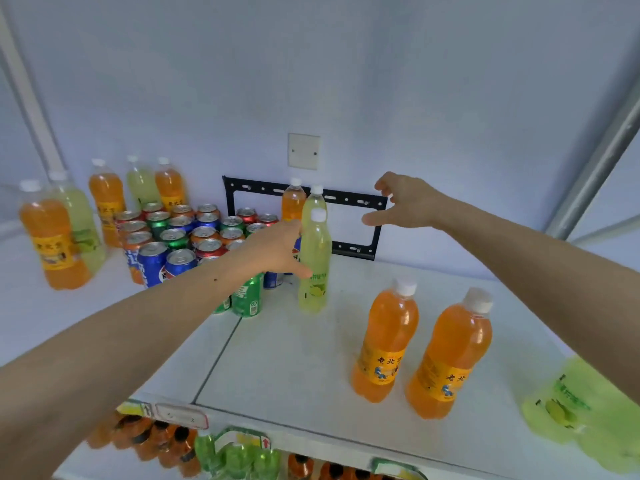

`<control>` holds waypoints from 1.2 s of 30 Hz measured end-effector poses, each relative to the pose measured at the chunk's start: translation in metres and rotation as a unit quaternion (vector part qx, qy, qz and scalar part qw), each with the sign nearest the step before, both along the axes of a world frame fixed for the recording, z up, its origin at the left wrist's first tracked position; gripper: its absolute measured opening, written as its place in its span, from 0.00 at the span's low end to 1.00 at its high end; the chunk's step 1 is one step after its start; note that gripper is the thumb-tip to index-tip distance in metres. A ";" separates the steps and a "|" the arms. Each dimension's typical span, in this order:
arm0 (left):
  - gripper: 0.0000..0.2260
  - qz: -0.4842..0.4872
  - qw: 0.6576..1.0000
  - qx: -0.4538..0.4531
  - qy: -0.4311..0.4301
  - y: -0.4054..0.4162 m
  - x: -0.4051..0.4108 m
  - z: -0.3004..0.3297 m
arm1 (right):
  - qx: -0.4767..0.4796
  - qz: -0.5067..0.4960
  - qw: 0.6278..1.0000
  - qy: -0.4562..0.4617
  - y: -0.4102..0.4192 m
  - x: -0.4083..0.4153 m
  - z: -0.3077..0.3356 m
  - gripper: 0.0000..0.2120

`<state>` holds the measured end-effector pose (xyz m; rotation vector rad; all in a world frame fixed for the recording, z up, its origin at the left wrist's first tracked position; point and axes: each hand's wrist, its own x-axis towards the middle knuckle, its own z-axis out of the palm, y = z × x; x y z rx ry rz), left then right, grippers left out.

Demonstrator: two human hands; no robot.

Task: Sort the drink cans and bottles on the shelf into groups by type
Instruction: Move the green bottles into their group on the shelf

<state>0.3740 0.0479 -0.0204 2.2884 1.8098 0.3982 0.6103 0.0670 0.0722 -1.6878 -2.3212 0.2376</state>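
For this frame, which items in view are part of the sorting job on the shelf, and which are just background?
Job:
left hand holding a yellow-green bottle
right hand, open
two orange bottles
mixed cans
bottles at back left

Background:
black wall bracket
wall plate
drinks on the lower shelf

Yellow labels on the two orange bottles at 5 o'clock read "老北". The blue cans at 9 o'clock show the Pepsi logo.
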 end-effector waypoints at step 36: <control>0.35 0.014 0.991 -0.034 -0.126 0.103 0.029 -0.023 | -0.118 -0.057 0.976 0.176 0.200 -0.013 -0.084 0.29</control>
